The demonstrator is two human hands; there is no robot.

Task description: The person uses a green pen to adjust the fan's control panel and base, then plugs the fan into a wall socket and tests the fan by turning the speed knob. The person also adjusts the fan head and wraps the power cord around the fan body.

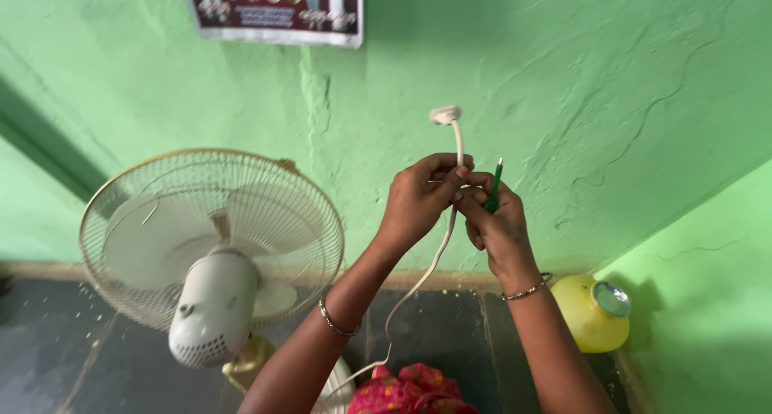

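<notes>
Both hands raised before the green wall (563, 76). My left hand (418, 201) pinches the white cord (438, 257) just below its plug (445, 115); fingers clenched on it. The cord runs near upright here, plug end pointing up, then trails down toward the fan (211, 245). My right hand (498, 225) grips a green screwdriver (494, 187), tip up, beside the cord. Yellow pot (591, 313) on the floor, right.

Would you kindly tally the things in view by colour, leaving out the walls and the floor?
White or cream: 2, the fan and the cord with its plug.
Green: 1, the screwdriver in the right hand.
Yellow: 1, the pot.
Dark: 1, the wall poster.
Total: 5.
</notes>
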